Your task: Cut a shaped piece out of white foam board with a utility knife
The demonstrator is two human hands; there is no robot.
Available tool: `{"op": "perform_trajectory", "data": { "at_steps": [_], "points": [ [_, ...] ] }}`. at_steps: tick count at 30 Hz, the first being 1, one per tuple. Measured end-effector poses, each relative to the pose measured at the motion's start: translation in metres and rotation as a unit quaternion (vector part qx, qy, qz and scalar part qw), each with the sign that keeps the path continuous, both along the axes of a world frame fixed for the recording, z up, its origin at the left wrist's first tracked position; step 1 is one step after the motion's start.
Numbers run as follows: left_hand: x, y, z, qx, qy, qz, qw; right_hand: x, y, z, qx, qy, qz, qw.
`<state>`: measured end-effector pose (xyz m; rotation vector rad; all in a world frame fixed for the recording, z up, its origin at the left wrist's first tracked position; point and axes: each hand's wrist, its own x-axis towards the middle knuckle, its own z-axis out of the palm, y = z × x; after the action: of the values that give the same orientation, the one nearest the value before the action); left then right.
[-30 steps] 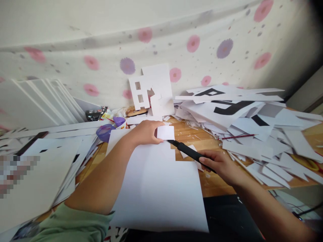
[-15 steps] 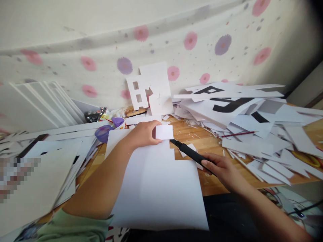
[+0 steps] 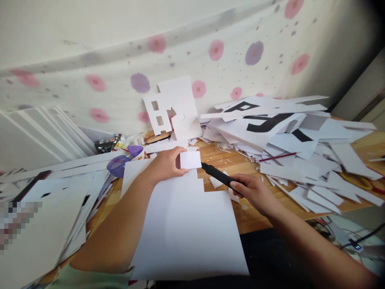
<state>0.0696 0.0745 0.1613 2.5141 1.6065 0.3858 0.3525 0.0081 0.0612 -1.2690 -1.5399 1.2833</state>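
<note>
My left hand (image 3: 167, 163) pinches a small white rectangular card piece (image 3: 190, 159) between thumb and fingers, its broad face toward me. My right hand (image 3: 251, 192) is wrapped round a black stick-shaped tool (image 3: 221, 177) with a thick handle and a slimmer tip. That tip meets the lower right edge of the card piece; whether it is a blade or a nozzle I cannot tell. Beneath my left hand lies a large white board (image 3: 186, 233) with a stepped cut in its right edge. A small white offcut (image 3: 217, 181) lies on the wooden table (image 3: 249, 214), under the tool.
White panels with cut-out windows (image 3: 173, 106) lean at the back. A heap of white scraps (image 3: 279, 132) covers the right side, with a dark red pencil (image 3: 278, 157) on it. Stacked boards (image 3: 57, 212) lie left, near a purple bowl (image 3: 118, 165).
My view has shifted slightly. The tool's tip has moved from the card piece's bottom right corner a little up its right edge. My left hand keeps its hold.
</note>
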Motion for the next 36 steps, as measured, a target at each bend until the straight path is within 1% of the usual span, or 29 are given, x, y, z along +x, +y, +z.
{"op": "perform_trajectory", "data": {
  "at_steps": [4,11,14,17,20,22,24,27,29,31,33,34,35,36],
  "points": [
    [-0.001,0.002,-0.002,-0.002,-0.007,0.007,1.000,0.002,0.002,0.004,0.012,-0.019,-0.009,1.000],
    [0.000,0.001,-0.004,-0.012,-0.027,-0.013,0.999,0.008,0.000,0.002,0.010,-0.017,-0.013,1.000],
    [0.002,0.000,-0.004,-0.011,-0.038,-0.016,0.999,0.006,0.003,0.005,0.014,-0.027,-0.030,0.999],
    [0.003,-0.001,-0.006,-0.012,-0.051,-0.018,0.998,0.004,0.012,0.013,0.018,0.002,-0.068,0.998],
    [0.001,-0.001,-0.009,-0.015,-0.073,-0.013,0.997,0.003,0.018,0.015,0.009,0.072,-0.104,0.992],
    [-0.002,0.002,-0.011,-0.019,-0.097,-0.006,0.995,0.000,0.017,0.009,-0.011,0.120,-0.117,0.986],
    [-0.003,0.004,-0.012,-0.022,-0.126,0.000,0.992,-0.004,0.011,-0.003,-0.032,0.152,-0.109,0.982],
    [-0.003,0.008,-0.011,-0.018,-0.173,0.004,0.985,-0.014,-0.005,-0.021,-0.057,0.173,-0.094,0.979],
    [0.000,0.008,-0.008,-0.013,-0.198,0.004,0.980,-0.022,-0.019,-0.026,-0.090,0.209,-0.081,0.970],
    [0.003,0.006,-0.006,-0.009,-0.215,0.006,0.977,-0.033,-0.032,-0.024,-0.151,0.270,-0.049,0.950],
    [0.005,0.004,-0.003,0.000,-0.228,0.011,0.974,-0.043,-0.042,-0.018,-0.215,0.325,-0.014,0.921],
    [0.006,0.003,0.000,0.008,-0.234,0.014,0.972,-0.046,-0.045,-0.014,-0.235,0.338,-0.011,0.911],
    [0.007,0.002,0.003,0.018,-0.240,0.016,0.970,-0.048,-0.047,-0.010,-0.243,0.340,-0.018,0.908],
    [0.007,0.000,0.008,0.031,-0.247,0.019,0.968,-0.048,-0.046,-0.005,-0.240,0.332,-0.034,0.911]
  ]
}}
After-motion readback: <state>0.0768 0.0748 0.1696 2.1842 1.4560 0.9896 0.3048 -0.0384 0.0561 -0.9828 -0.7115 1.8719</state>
